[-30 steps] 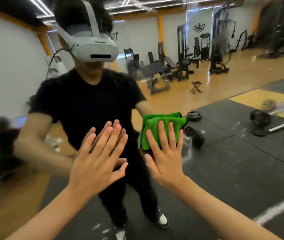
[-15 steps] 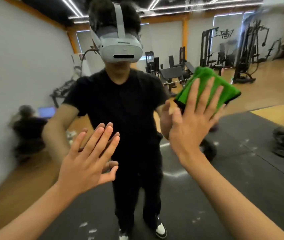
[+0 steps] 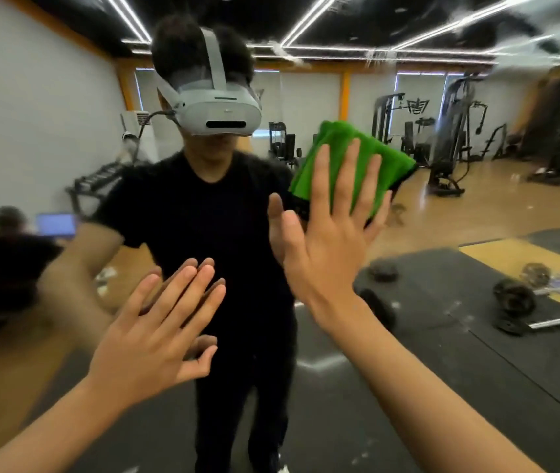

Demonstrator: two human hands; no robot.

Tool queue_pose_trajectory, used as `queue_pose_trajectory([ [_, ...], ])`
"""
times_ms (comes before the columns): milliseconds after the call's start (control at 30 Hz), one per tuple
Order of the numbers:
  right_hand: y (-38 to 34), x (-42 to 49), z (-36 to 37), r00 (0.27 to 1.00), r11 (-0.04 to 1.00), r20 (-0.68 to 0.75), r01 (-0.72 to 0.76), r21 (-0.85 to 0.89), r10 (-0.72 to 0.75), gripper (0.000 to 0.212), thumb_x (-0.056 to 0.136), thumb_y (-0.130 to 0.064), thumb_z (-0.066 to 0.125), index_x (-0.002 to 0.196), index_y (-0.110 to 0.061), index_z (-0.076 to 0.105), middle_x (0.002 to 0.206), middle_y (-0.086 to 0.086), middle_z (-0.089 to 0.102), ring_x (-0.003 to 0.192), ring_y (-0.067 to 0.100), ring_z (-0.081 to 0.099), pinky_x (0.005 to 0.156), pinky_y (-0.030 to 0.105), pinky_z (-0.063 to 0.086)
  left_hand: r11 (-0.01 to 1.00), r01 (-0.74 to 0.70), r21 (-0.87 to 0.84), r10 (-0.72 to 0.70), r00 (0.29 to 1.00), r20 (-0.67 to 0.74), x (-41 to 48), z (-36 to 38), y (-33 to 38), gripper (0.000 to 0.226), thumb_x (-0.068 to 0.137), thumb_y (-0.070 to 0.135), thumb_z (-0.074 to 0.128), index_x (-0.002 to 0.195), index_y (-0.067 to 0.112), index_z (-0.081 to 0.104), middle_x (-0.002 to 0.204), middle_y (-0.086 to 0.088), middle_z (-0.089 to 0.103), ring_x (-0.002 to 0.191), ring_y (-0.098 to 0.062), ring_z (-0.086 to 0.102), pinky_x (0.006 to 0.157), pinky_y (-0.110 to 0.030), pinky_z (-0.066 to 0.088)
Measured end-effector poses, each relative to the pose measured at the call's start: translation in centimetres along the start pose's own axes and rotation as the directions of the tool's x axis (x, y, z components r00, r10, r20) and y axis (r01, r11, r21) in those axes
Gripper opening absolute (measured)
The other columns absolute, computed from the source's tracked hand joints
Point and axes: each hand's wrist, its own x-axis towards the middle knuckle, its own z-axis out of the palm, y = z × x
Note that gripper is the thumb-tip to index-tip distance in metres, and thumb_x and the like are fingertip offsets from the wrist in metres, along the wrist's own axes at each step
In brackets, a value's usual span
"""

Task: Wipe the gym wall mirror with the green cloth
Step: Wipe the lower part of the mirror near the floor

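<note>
Mirror [image 3: 476, 336] filling the view, streaky up top. Cloth [image 3: 396, 169] folded, flat against it upper right, pinned under right hand [image 3: 333, 233], fingers straight. Left hand [image 3: 156, 336] flat, holding nothing, braced lower. Press evenly, overlap strokes, chase streaks.

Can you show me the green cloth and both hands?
green cloth [image 3: 338, 136], head view, folded top above fingers.
right hand [image 3: 326, 254], head view, back of hand.
left hand [image 3: 149, 346], head view, back of hand.
</note>
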Motion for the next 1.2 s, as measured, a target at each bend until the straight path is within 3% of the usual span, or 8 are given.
queue_pose_trajectory([
  [200,-1.1,-2.1,-0.7,0.766,0.788,0.188,0.599,0.140,-0.615,0.062,0.104,-0.057,0.034,0.162,-0.033,0.035,0.172,0.000,0.022,0.162,0.022,0.011,0.127,0.054,0.009,1.000,0.005,-0.020,-0.005,1.000,-0.012,0.0,-0.1,-0.3,0.082,0.096,0.055,0.054,0.161,0.007,0.041,0.170,-0.020,0.033,0.159,-0.033,0.027,0.127,-0.055,0.021],
  [267,4.9,-2.2,-0.9,0.822,0.838,0.171,0.541,0.066,-0.544,0.060,0.106,-0.056,0.030,0.162,-0.034,0.033,0.172,0.002,0.020,0.162,0.026,0.012,0.127,0.056,0.011,1.000,0.005,-0.009,-0.005,1.000,-0.012,0.1,-0.2,-0.1,0.082,0.095,0.054,0.052,0.161,0.007,0.042,0.169,-0.020,0.033,0.158,-0.033,0.028,0.127,-0.055,0.020],
  [367,11.5,-2.3,-1.9,0.971,0.977,0.113,0.212,0.008,-0.211,0.063,0.109,-0.056,0.019,0.162,-0.024,0.032,0.172,0.012,0.021,0.161,0.032,0.010,0.124,0.067,0.014,1.000,0.006,0.000,-0.006,1.000,-0.003,0.0,0.0,0.0,0.082,0.095,0.054,0.051,0.161,0.007,0.042,0.169,-0.020,0.035,0.158,-0.033,0.029,0.127,-0.055,0.020],
  [733,7.3,-0.3,-0.9,0.993,0.994,0.034,-0.111,0.015,0.110,0.080,0.105,-0.062,0.007,0.166,-0.011,0.015,0.173,0.020,0.008,0.160,0.042,0.002,0.121,0.074,0.005,0.999,0.018,-0.027,-0.018,1.000,0.003,0.0,-0.3,0.1,0.080,0.098,0.053,0.048,0.163,0.009,0.038,0.171,-0.018,0.030,0.160,-0.031,0.024,0.130,-0.054,0.015],
  [867,-0.1,1.0,-0.4,0.979,0.981,0.069,0.195,-0.020,-0.193,0.070,0.104,-0.058,0.024,0.165,-0.023,0.022,0.173,0.011,0.014,0.161,0.037,0.007,0.124,0.069,0.007,1.000,0.011,-0.024,-0.011,1.000,0.021,-0.1,0.0,0.1,0.081,0.097,0.054,0.048,0.164,0.009,0.036,0.172,-0.017,0.027,0.160,-0.031,0.024,0.131,-0.053,0.014],
  [1033,-1.7,2.9,-1.0,0.716,0.730,0.158,0.680,0.067,-0.680,0.065,0.105,-0.061,0.033,0.163,-0.032,0.033,0.172,0.004,0.023,0.162,0.028,0.012,0.127,0.061,0.009,1.000,0.007,-0.005,-0.007,1.000,0.017,-0.4,0.0,-0.1,0.083,0.096,0.056,0.050,0.163,0.009,0.037,0.171,-0.018,0.029,0.160,-0.031,0.025,0.130,-0.053,0.015],
  [1100,2.3,4.2,-1.3,0.778,0.786,0.135,0.618,0.005,-0.613,0.066,0.105,-0.061,0.032,0.164,-0.030,0.030,0.172,0.009,0.025,0.161,0.033,0.016,0.127,0.062,0.009,1.000,0.018,-0.012,-0.018,1.000,0.004,-0.3,0.0,0.1,0.083,0.094,0.056,0.051,0.163,0.010,0.039,0.171,-0.017,0.030,0.161,-0.030,0.024,0.130,-0.053,0.015],
  [1200,7.2,5.2,-2.0,0.958,0.955,0.058,0.283,-0.083,-0.279,0.072,0.106,-0.063,0.018,0.166,-0.022,0.024,0.173,0.016,0.018,0.160,0.038,0.012,0.126,0.065,0.007,1.000,0.021,-0.017,-0.021,1.000,0.006,-0.1,0.1,0.1,0.084,0.094,0.055,0.051,0.163,0.010,0.038,0.172,-0.017,0.029,0.161,-0.031,0.023,0.129,-0.054,0.017],
])
